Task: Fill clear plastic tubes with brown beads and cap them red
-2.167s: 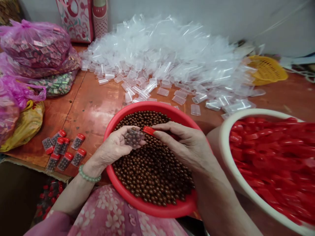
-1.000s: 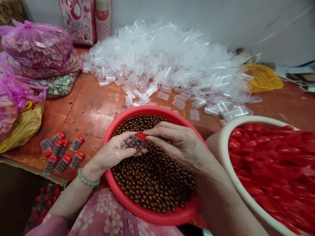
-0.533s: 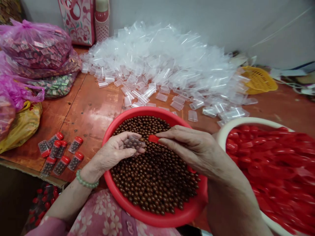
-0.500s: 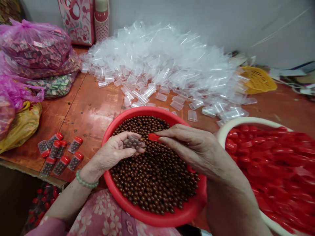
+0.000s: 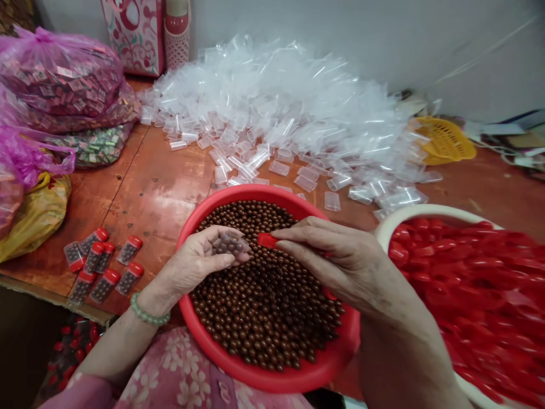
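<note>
Over a red basin full of shiny brown balls, my left hand grips a small clear plastic container with brown balls inside. Its end facing right has no cap on it. Just to the right, my right hand pinches a red cap between thumb and fingers, a short gap away from the container. Another bit of red shows under the right palm, mostly hidden. Several filled containers with red caps lie on the table left of the basin.
A heap of clear plastic containers covers the back of the table. At right stands a cream basin of red caps. Stuffed pink bags sit at left, and a yellow basket lies at back right. More capped containers are below the table edge.
The red cap in my right hand has turned slightly. Both hands stay almost in place, with the container and cap still apart.
</note>
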Demonstrator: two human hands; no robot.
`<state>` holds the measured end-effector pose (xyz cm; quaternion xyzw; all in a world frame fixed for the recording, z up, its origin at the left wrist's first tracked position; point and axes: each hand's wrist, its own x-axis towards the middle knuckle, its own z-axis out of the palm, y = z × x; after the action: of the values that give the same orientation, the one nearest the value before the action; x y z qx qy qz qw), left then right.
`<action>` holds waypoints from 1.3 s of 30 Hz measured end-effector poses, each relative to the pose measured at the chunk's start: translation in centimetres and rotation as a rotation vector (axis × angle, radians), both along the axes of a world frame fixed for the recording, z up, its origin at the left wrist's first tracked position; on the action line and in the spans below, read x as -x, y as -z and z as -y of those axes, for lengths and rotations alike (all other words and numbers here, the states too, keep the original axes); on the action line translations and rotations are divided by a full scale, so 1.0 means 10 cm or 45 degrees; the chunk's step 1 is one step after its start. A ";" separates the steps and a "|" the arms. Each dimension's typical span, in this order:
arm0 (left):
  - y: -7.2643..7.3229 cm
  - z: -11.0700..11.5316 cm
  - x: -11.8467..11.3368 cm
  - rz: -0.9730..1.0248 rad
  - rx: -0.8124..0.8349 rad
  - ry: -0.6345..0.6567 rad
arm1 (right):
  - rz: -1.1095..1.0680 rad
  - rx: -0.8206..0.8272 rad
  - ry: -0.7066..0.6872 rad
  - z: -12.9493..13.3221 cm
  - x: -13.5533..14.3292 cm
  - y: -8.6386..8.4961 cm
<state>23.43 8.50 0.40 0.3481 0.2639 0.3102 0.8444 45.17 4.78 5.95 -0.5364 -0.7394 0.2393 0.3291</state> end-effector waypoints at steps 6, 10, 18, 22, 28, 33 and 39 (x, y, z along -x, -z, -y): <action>-0.03 -0.01 0.01 -0.011 0.083 0.003 | -0.374 0.233 0.232 -0.02 0.18 0.13; -0.06 -0.01 0.00 -0.155 -0.021 -0.110 | -0.602 0.533 0.210 -0.04 0.25 0.16; -0.01 0.03 -0.04 -0.266 -0.112 -0.214 | -0.863 0.857 0.172 0.00 0.29 0.29; -0.04 0.04 -0.04 -0.333 -0.093 -0.236 | -0.920 0.862 0.161 0.07 0.25 0.30; -0.06 0.03 -0.04 -0.468 -0.200 -0.302 | -1.092 0.748 0.401 0.10 0.25 0.34; -0.09 0.04 -0.03 -0.513 -0.398 -0.297 | -1.423 0.786 0.532 0.03 0.30 0.40; -0.11 0.06 -0.03 -0.604 -0.578 -0.227 | -1.443 0.929 0.525 -0.01 0.37 0.41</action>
<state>23.76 7.87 1.48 0.5653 0.4066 0.3441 0.6299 41.51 4.85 1.87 -0.5343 -0.2100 0.6473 0.5014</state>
